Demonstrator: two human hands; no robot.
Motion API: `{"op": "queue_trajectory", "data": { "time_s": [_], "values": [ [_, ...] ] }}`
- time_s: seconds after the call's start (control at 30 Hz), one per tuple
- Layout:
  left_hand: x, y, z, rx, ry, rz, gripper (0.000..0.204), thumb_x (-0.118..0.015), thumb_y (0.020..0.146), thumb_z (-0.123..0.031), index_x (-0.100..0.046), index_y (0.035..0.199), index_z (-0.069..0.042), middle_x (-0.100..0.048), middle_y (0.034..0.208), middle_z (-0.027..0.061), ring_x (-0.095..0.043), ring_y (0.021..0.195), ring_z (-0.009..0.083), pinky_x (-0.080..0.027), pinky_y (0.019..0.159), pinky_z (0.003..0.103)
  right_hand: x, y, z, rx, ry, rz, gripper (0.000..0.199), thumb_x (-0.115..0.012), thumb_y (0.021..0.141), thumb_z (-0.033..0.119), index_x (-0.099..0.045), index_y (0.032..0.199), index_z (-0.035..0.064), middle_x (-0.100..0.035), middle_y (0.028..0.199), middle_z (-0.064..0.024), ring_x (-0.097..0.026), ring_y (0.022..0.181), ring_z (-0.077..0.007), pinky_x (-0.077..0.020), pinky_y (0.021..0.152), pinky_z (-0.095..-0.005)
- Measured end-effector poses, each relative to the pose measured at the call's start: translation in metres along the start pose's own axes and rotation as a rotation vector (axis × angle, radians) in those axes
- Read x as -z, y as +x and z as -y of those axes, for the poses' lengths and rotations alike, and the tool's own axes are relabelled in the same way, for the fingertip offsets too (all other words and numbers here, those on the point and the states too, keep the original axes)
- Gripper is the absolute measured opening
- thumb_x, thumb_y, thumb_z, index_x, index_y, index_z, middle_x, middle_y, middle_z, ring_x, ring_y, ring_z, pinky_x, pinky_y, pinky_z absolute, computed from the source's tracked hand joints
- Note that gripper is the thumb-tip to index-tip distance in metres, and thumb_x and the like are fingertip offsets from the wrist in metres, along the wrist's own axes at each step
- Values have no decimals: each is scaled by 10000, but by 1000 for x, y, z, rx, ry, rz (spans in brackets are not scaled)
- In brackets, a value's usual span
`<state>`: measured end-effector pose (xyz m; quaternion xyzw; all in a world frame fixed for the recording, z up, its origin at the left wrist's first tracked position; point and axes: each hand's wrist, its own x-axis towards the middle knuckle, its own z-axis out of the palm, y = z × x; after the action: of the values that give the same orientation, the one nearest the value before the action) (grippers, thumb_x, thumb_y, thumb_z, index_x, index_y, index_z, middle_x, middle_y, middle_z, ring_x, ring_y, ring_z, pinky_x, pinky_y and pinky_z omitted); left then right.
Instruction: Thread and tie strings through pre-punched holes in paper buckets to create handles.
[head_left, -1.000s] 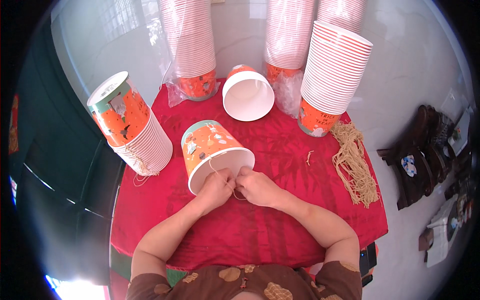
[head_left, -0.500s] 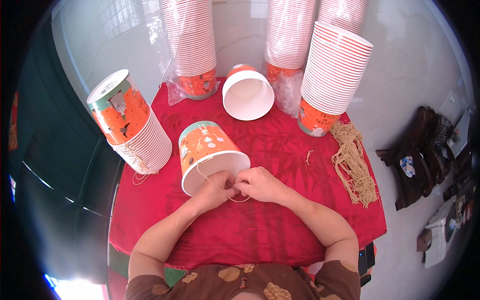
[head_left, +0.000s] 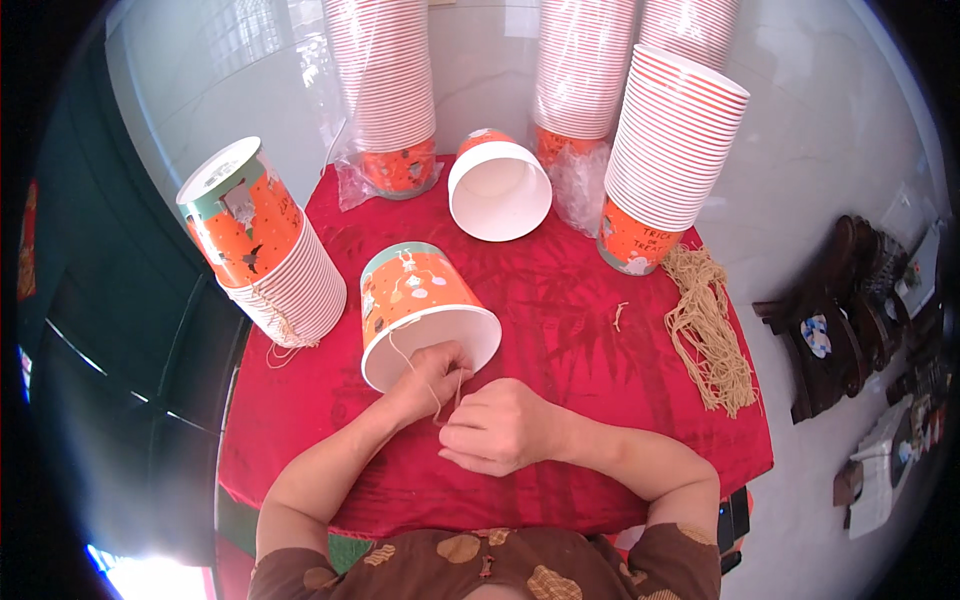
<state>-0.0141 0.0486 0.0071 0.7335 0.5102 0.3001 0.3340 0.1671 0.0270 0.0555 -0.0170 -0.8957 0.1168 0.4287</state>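
An orange paper bucket point(head_left: 420, 287) with a white rim and green base lies on its side on the red cloth, its mouth facing me. A thin tan cord point(head_left: 402, 352) runs from its rim, across my left hand, and loops beside my right hand. My left hand point(head_left: 435, 375) is at the bucket's lower rim, partly in the mouth, with fingers pinched on the cord. Just to its right and nearer me, my right hand point(head_left: 500, 428) is closed with the cord leading into it; the fingertips are hidden.
An upside-down bucket stack point(head_left: 275, 270) stands left, with cord hanging off it. Behind lies another bucket point(head_left: 500, 195). Tall bagged bucket stacks point(head_left: 385, 90) line the back; an unwrapped stack point(head_left: 670, 150) stands at right. A tan cord bundle point(head_left: 710, 330) hangs along the right edge.
My right hand has pulled away from my left hand, toward me, drawing the cord with it. My left hand stays at the bucket's rim.
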Motion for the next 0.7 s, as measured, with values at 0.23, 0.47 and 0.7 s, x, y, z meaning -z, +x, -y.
{"op": "queue_trajectory", "data": {
  "time_s": [0.23,0.47,0.7],
  "values": [
    [0,1,5,-131,11,-27,59,-634,826,-23,-598,867,-2,-649,781,113,-643,736,210,-510,657,349,-9,-19,-28,-596,-363,42,75,-594,853,109,-574,862,38,-596,618,-158,-626,537,-331,-477,456,-438],
    [1,0,6,-73,-8,-7,51,-613,813,-1,-599,860,-13,-650,780,100,-631,720,200,-504,645,340,-17,-32,-46,-784,-316,166,186,-558,866,111,-583,1029,25,-634,662,-207,-661,643,-384,-511,563,-511],
    [2,-1,7,-73,-19,0,55,-612,813,-11,-592,864,-15,-645,785,103,-627,729,202,-500,653,338,-24,-34,-48,-820,-222,166,188,-579,857,118,-594,1030,45,-640,671,-200,-660,653,-386,-519,581,-504]
  ]
}}
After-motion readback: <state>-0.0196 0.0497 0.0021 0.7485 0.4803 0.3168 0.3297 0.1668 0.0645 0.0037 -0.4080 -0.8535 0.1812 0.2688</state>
